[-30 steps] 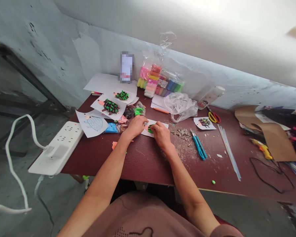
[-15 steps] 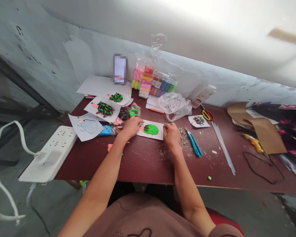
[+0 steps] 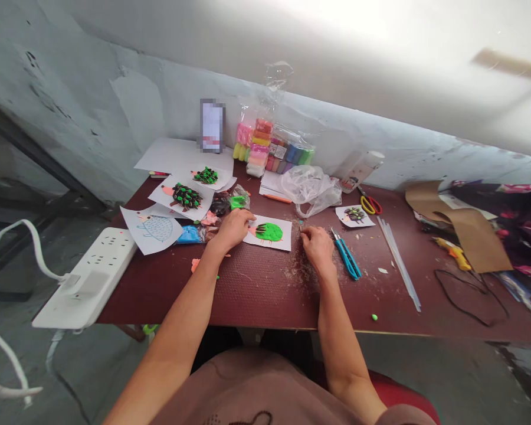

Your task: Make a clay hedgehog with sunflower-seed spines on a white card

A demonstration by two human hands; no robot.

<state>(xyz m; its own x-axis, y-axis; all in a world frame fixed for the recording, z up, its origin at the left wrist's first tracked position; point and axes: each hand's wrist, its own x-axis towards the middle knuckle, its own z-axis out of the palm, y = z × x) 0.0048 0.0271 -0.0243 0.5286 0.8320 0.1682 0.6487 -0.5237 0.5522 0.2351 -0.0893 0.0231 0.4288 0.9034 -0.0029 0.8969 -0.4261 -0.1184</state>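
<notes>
A small white paper card [image 3: 287,243] lies on the table, bearing a hedgehog with a green clay body [image 3: 271,232] and several dark striped seeds stuck in near its head. My left hand [image 3: 235,229] is closed at the card's left edge, fingertips gripping it. To the right of the card, apart from it, my right hand [image 3: 318,247] rests low over the table, thumb and fingertips pressed together. Whatever those fingers hold is too small to make out. The loose striped seeds are mostly covered by this hand. Close on its right lies a blue-handled cutter [image 3: 347,258].
Finished-looking hedgehog pictures [image 3: 186,196] and a blue hedgehog drawing [image 3: 154,229] lie left. Clay packs [image 3: 261,147], a phone [image 3: 211,126] and a plastic bag [image 3: 307,186] stand behind. Scissors [image 3: 370,205], glue sticks [image 3: 399,265] and a glue gun [image 3: 455,254] are right; a power strip [image 3: 86,277] is left.
My right hand has let go of the card's right edge and moved right and slightly down, over the loose seeds. My left hand stays at the card's left edge.
</notes>
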